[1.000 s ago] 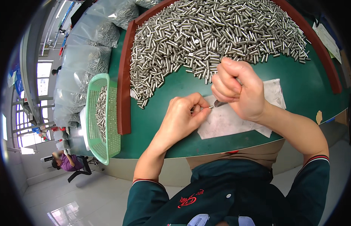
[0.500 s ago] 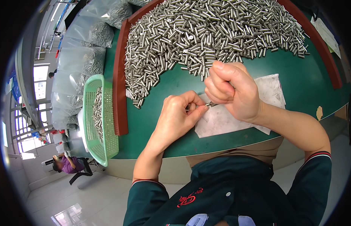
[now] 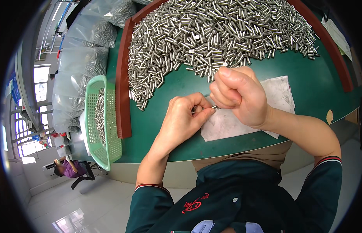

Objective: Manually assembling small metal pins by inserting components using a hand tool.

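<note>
My left hand [image 3: 184,121] is closed, thumb and forefinger pinching a small shiny metal pin [image 3: 215,107] whose end sticks out toward the right. Just beside that end, my right hand [image 3: 246,97] is curled into a fist with the thumb on top. Whatever the right fingers hold, if anything, is hidden. Both hands are above a smudged white cloth or paper sheet [image 3: 223,127] on the green tabletop [image 3: 157,103]. Beyond them spreads a large heap of similar metal pins [image 3: 216,35].
Dark red rails [image 3: 123,85] border the heap at left, back and right. Outside the left rail stands a light green plastic basket [image 3: 114,143] with pins in it. Clear bags of pins [image 3: 97,60] line the far left. A seated person [image 3: 70,169] is in the background.
My right hand has shifted very slightly to the left and down at the knuckles. A dark tip seen earlier between the pin and the right fingers no longer shows. The left hand stays in place.
</note>
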Demonstrator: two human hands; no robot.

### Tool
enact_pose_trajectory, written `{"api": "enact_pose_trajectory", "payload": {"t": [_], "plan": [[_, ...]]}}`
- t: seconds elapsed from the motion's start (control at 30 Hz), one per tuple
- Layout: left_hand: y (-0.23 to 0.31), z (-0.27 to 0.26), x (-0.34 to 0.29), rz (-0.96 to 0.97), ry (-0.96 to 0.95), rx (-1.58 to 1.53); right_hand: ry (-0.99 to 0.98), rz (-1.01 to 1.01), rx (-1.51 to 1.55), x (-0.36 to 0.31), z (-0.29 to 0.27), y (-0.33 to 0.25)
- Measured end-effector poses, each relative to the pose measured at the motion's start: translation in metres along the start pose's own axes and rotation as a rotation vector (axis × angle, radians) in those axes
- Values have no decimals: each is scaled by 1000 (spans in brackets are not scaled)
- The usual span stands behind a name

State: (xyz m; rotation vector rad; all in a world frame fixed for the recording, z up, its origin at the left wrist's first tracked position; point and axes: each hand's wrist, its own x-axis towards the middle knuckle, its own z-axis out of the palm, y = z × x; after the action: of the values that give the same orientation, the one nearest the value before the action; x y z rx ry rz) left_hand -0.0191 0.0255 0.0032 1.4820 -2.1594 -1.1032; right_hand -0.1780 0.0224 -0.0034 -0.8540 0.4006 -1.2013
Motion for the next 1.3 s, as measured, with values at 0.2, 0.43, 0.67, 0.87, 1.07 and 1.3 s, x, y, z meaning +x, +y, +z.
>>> {"api": "enact_pose_trajectory", "payload": {"t": [0.2,0.43,0.67,0.87,1.07,1.3], "plan": [[0,0,4,-8,-14,-12,-19,-10,-101,-3,1,4],[0,-4,1,25,-3,-83,1,9,44,6,-2,-8],[-26,-20,12,-186,-245,-1428,139,-4,233,17,-16,-25],[-22,-23,18,-278,-163,-1376,159,23,245,19,-15,-27],[-23,-30,15,-267,-21,-1371,156,30,258,19,-16,-26],[-35,-30,32,3,510,-83,157,34,254,17,-14,-24]]}}
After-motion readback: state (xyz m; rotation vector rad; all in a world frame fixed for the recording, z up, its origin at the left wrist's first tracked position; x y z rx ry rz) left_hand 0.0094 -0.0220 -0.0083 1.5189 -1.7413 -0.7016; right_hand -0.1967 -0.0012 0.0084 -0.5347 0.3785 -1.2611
